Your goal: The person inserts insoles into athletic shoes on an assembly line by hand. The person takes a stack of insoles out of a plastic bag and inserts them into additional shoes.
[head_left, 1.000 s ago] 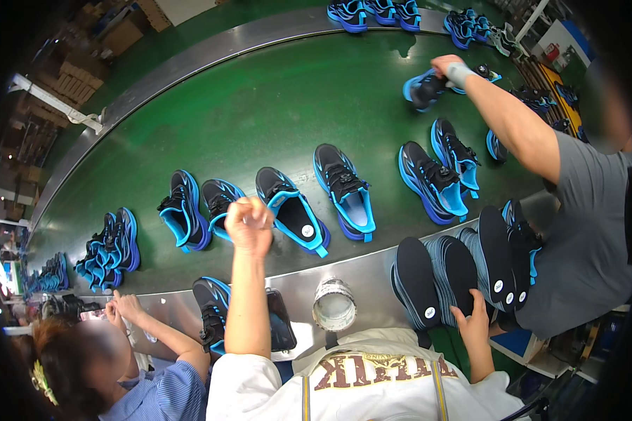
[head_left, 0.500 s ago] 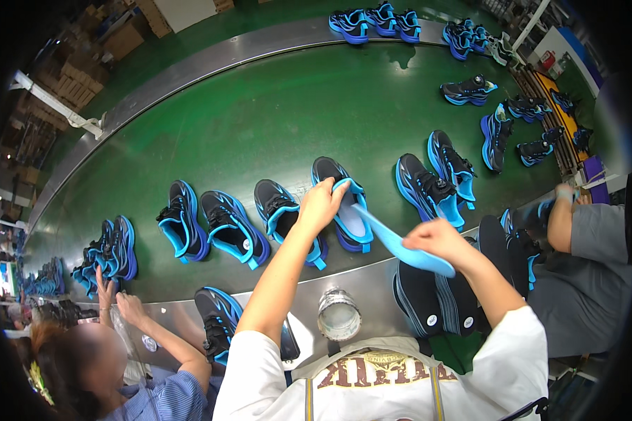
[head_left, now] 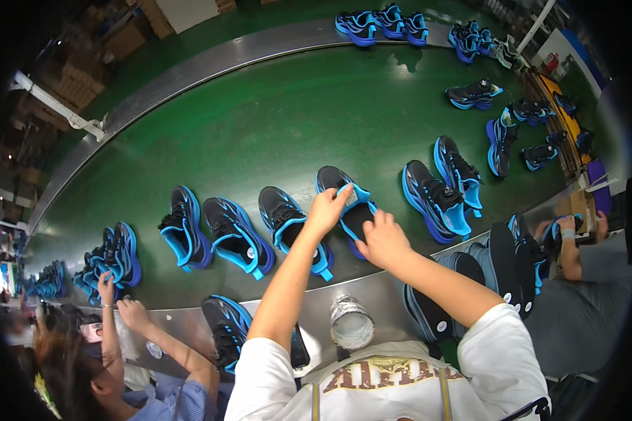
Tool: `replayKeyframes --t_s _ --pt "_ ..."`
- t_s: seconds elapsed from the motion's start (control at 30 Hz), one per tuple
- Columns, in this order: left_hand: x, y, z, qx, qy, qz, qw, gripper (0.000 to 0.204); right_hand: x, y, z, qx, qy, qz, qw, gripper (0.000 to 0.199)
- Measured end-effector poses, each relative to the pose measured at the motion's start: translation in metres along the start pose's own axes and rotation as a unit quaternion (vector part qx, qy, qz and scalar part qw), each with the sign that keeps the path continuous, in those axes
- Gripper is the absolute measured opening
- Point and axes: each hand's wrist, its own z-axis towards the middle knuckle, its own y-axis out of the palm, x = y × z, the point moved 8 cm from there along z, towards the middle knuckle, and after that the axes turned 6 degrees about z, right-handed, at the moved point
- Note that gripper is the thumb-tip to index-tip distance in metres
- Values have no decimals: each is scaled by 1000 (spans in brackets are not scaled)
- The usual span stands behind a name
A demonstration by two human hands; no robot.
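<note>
Working at the centre of the head view, a person's left hand (head_left: 332, 208) pinches the tongue (head_left: 361, 193) of a black-and-blue shoe (head_left: 329, 177) between closed fingers, while the right hand (head_left: 386, 241) curls at its heel end, its hold unclear. A black insole (head_left: 356, 218) appears nearly seated inside; left of centre, another shoe (head_left: 220, 212) already shows one with a round label (head_left: 251, 252), and stacked insoles (head_left: 504, 263) remain outside shoes at lower right.
</note>
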Motion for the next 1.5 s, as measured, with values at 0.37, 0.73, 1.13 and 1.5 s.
replayKeyframes --t_s 0.37,0.73,1.13,1.5 --pt "1 4 -2 30 14 -59 998 50 1 45 28 -36 -82 -44 995 16" --pt "5 6 -9 14 34 -49 998 47 10 74 53 -182 -53 -98 977 22" --pt "-4 21 -12 -29 26 -40 998 42 25 100 42 -363 -158 -267 879 29" --pt "58 16 -39 130 289 340 885 28 15 47 -8 -484 -109 -119 860 59"
